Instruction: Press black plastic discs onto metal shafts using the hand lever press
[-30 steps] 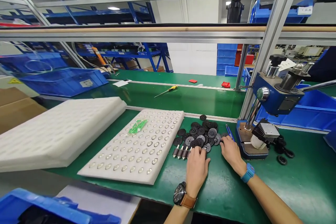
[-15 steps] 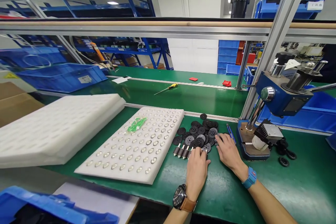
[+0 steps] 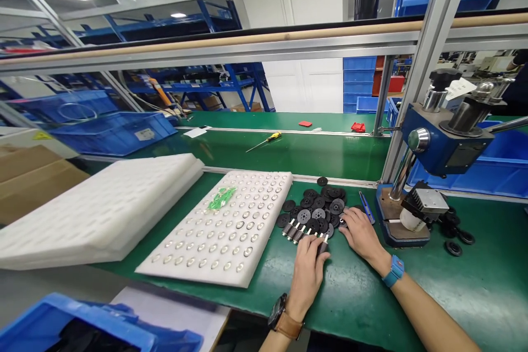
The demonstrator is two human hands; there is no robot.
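Observation:
My left hand (image 3: 307, 270), with a brown-strapped watch on its wrist, rests on the green mat. Its fingers curl over a row of small cylindrical motors (image 3: 297, 232), and thumb and forefinger pinch the rightmost one. My right hand (image 3: 362, 237), above a blue wristband, lies flat beside it with its fingertips touching the edge of a pile of black plastic discs (image 3: 318, 208). Left of the motors sits a white foam tray (image 3: 193, 256) with rows of holes holding round metal parts, and a small green bag (image 3: 221, 198) lies on it.
A blue hand press (image 3: 437, 148) stands right of the discs, with loose black rings (image 3: 457, 242) beyond it. A blue tool (image 3: 365, 206) lies by its base. Stacked white foam trays (image 3: 99, 209) sit at the left. Blue bins (image 3: 111, 132) and a screwdriver (image 3: 264, 142) are farther back.
My left hand's fingers have closed round the rightmost motor, and the row now shows more fully. My right hand has slid slightly left onto the disc pile. The view has tilted.

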